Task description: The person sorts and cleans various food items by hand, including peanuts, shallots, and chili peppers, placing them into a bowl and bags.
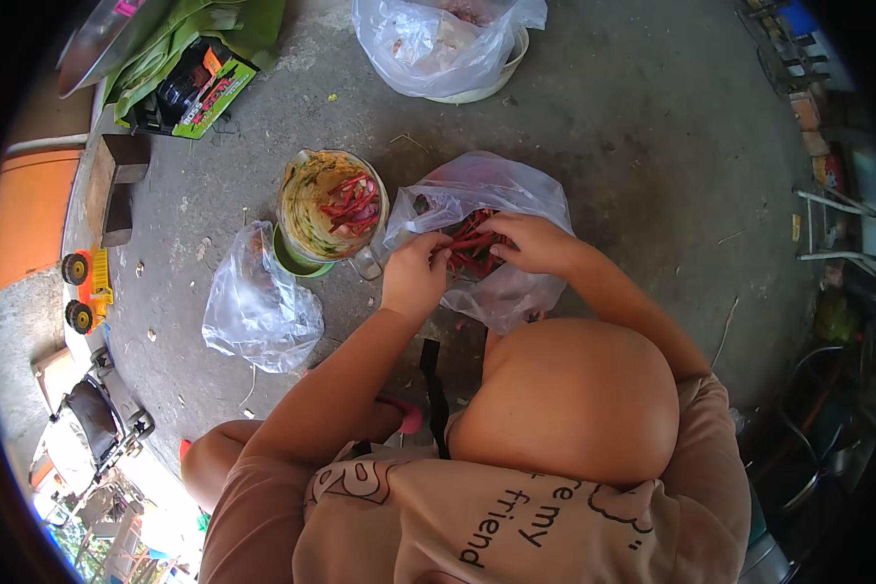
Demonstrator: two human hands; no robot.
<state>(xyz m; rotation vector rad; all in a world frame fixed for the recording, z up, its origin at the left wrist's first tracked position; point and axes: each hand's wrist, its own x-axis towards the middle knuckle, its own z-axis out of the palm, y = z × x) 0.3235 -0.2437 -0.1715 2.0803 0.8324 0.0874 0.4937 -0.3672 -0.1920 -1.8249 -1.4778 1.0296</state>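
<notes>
In front of me a clear plastic bag [511, 179] lies spread on the concrete floor, holding long red chili peppers [471, 264]. My left hand [417, 271] pinches red chili pepper ends at the bag's left side. Fingers of my right hand [533, 242] are curled on the same bunch from the right, inside the bag's mouth. Just left of the bag stands a blender jar [292, 197], its inner wall smeared with yellow and green paste. More red chilies [352, 208] and pale pinkish pieces sit in the jar.
A green bowl [303, 264] shows partly beneath the jar, beside another plastic bag [263, 314]. Farther ahead, a bag-covered white basin [482, 91] stands on the floor. Banana leaves [263, 36], a printed box [204, 95] and a toy truck [91, 292] are at left.
</notes>
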